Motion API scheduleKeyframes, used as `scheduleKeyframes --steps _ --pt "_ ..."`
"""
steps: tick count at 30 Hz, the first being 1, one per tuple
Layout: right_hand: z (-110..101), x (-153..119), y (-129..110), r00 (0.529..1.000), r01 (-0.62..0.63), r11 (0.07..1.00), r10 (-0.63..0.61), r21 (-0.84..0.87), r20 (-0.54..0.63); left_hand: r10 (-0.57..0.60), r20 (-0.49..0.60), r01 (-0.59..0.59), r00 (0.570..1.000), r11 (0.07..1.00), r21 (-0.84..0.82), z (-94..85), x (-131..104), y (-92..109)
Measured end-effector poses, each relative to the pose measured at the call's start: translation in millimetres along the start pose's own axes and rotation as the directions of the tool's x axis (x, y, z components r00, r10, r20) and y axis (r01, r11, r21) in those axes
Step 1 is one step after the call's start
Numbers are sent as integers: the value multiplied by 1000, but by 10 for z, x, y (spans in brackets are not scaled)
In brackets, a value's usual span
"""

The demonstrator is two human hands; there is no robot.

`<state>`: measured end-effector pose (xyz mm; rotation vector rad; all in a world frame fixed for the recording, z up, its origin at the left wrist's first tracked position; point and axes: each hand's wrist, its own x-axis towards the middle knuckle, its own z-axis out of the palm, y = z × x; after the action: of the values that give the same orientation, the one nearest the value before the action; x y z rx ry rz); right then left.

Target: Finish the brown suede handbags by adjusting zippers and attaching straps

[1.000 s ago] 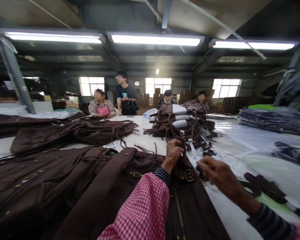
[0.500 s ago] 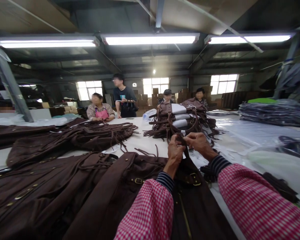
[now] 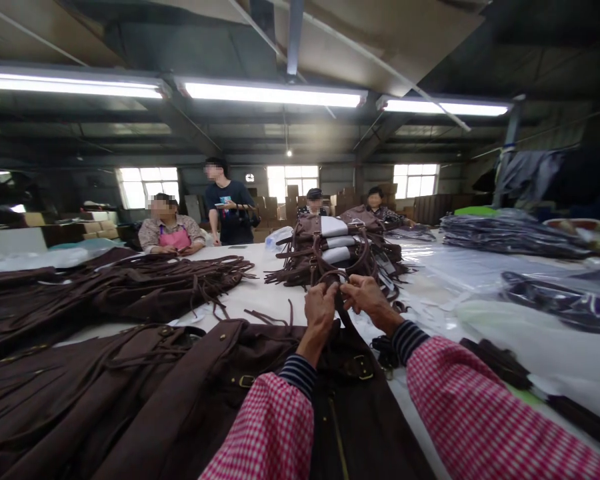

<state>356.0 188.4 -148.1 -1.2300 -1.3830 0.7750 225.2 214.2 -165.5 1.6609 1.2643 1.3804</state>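
Note:
My left hand [image 3: 321,308] is closed on a dark brown leather strap [image 3: 347,320] that rises from the bag in front of me. Close beside it, my right hand [image 3: 369,299] pinches the same strap, thumb and fingertips together. The dark brown bag [image 3: 353,407] lies flat under my forearms, with a brass zip and a brass buckle [image 3: 363,367] showing. Just beyond my hands is a stack of fringed brown handbags [image 3: 307,243] with pale wrapping round their handles. What my fingertips press on is partly hidden.
More brown leather bags [image 3: 105,293] spread over the white table [image 3: 240,293] to the left. At the right lie plastic sheeting [image 3: 445,260], a pile of plastic-wrapped goods [image 3: 510,233] and dark straps [image 3: 500,360]. Several people are across the table, one standing [image 3: 230,207].
My view has turned to the right, so the scene sits further left. Both hands stay together on the strap; the right hand's fingers have shifted slightly.

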Motion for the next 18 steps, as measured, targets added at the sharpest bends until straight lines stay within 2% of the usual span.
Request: scheduleKeyframes --steps 3,8,12,15,18 --pt "-31 -25 -32 990 70 996 -64 -46 122 2 -64 -1 998 1000 14 -34 -5 30" --pt "-221 -218 -7 937 191 968 -131 -161 325 -78 -210 77 975 997 -12 -72 27 -44" --pt "-426 -533 49 913 221 937 -102 -271 394 -166 -290 149 943 986 -78 -79 87 -180" --pt "-568 -832 38 910 194 931 -54 -308 411 -221 -303 197 927 974 -109 -73 134 -268" --pt "-706 -1198 -27 877 175 920 17 -352 481 -273 -308 250 911 962 -115 -68 182 -351"
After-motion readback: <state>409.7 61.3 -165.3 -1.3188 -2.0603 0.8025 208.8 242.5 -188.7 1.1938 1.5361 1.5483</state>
